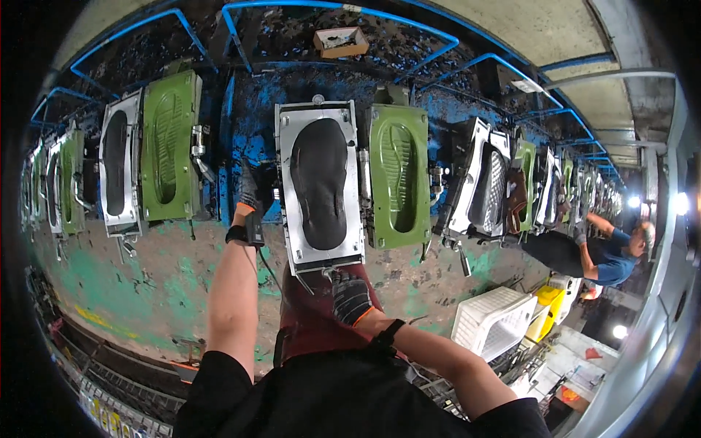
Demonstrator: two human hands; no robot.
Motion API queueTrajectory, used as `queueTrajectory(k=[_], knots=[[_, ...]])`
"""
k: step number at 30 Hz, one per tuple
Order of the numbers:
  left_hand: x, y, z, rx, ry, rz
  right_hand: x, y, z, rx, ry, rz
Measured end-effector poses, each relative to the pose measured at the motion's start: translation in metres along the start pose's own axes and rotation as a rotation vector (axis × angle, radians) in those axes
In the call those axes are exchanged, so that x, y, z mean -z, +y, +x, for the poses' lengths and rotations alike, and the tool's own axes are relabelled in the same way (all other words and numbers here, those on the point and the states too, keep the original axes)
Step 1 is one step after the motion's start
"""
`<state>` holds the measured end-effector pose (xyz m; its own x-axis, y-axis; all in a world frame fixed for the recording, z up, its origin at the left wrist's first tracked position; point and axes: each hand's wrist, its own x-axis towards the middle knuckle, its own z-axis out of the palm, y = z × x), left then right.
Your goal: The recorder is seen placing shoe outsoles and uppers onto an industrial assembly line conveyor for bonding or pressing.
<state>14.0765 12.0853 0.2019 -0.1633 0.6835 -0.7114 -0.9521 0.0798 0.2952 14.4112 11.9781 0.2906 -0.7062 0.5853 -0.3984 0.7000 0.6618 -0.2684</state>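
Right in front of me lies a silver metal mould frame [285, 212] with a black shoe-sole form [319, 182] in it. My right hand [352, 296], in a dark striped glove, is curled at the frame's near edge, its fingers closed on a small metal latch [328, 273]. My left hand [248, 188], also gloved, reaches along the left side of the frame, with its fingers stretched away from me. Whether its dark tips touch the blue machine [255, 131] cannot be told. Beside the frame on the right stands a green mould half [378, 182] with a ribbed sole-shaped hollow.
More silver and green moulds [171, 146] line up on both sides. Blue rails [343, 6] run above, and a small box [341, 42] sits at the back. White crates [496, 321] stand at the right near a yellow bin [548, 314]. A co-worker [613, 255] bends over moulds farther right.
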Motion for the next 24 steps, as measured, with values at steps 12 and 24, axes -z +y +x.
queueTrajectory(k=[12, 24], knots=[[-0.045, -0.057, -0.094, -1.255, 0.724, 1.578, -0.010, 0.064, 0.052, 0.661, -0.271, -0.005], [-0.279, -0.296, -0.101, -1.240, -0.296, 1.748, 0.093, 0.302, -0.082, -0.079, 0.350, 0.300]])
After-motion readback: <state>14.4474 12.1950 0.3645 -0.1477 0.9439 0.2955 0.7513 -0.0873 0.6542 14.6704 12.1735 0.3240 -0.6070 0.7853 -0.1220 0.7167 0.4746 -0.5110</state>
